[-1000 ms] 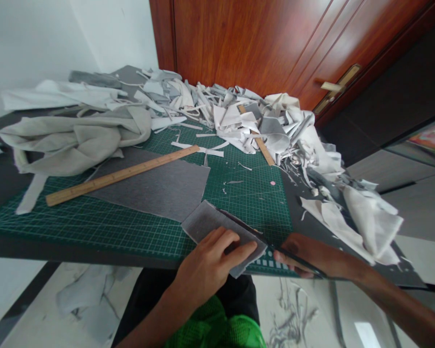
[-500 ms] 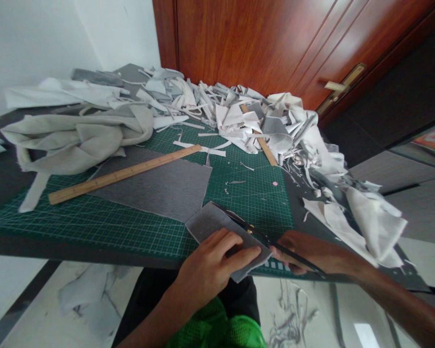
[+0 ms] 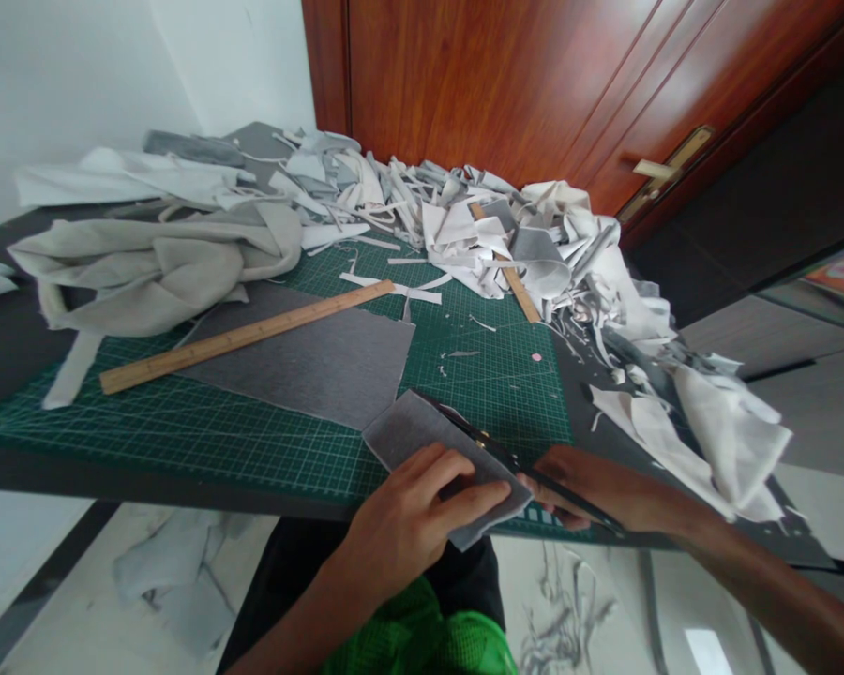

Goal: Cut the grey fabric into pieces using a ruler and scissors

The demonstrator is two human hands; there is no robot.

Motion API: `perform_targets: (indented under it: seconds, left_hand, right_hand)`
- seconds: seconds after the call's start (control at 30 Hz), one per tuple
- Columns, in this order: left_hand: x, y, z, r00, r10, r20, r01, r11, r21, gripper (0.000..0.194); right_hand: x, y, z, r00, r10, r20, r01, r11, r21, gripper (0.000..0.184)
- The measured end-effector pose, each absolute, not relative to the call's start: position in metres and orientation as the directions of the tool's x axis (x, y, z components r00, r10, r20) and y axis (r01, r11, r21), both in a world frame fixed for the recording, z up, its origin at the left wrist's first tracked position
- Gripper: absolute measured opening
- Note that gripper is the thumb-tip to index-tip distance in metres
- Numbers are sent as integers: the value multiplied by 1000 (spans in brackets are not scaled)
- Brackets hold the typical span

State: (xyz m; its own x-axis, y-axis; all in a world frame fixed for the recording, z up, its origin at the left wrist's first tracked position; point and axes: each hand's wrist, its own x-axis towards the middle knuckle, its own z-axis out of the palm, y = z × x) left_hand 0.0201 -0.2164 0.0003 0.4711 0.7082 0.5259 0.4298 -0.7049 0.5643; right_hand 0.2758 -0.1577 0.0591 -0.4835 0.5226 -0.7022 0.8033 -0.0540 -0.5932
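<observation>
A folded piece of grey fabric lies near the front edge of the green cutting mat. My left hand grips it, its curled fingers on top near the right end. Along the fabric's far edge run the blades of black scissors, with a brass-coloured pivot. My right hand is closed round their handles, which its fingers partly hide. How far the blades are apart is hard to make out. Just beyond the folded piece, a larger flat grey fabric sheet sits under a wooden ruler.
Crumpled beige cloth lies at the left. A heap of white and grey scraps runs along the back, with a second wooden ruler partly buried. White cloth covers part of the right side. A wooden door stands behind.
The scissors have shifted forward and left along the fabric's far edge, with more of the blades and pivot showing. My left hand keeps its grip; the view has shifted slightly.
</observation>
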Motion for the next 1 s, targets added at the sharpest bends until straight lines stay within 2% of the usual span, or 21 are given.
perform_targets:
  seconds: [0.13, 0.43, 0.53, 0.67, 1.0]
  left_hand:
    - [20, -217, 0, 474, 713, 517, 425, -700, 574, 37]
    - [21, -217, 2, 474, 722, 504, 431, -690, 582, 37]
    - [21, -217, 2, 477, 722, 501, 432, -689, 582, 37]
    - [22, -217, 3, 471, 720, 510, 421, -691, 588, 36]
    - [19, -218, 4, 471, 712, 521, 374, -696, 613, 33]
  right_hand:
    - [279, -158, 55, -463, 546, -698, 813, -52, -581, 72]
    - [281, -160, 54, -529, 534, -660, 774, -15, -633, 65]
    - [282, -159, 51, -526, 528, -667, 779, -16, -626, 66]
    - [283, -157, 48, -421, 570, -706, 822, -91, -563, 71]
    - [272, -155, 57, -447, 590, -672, 819, -32, -573, 76]
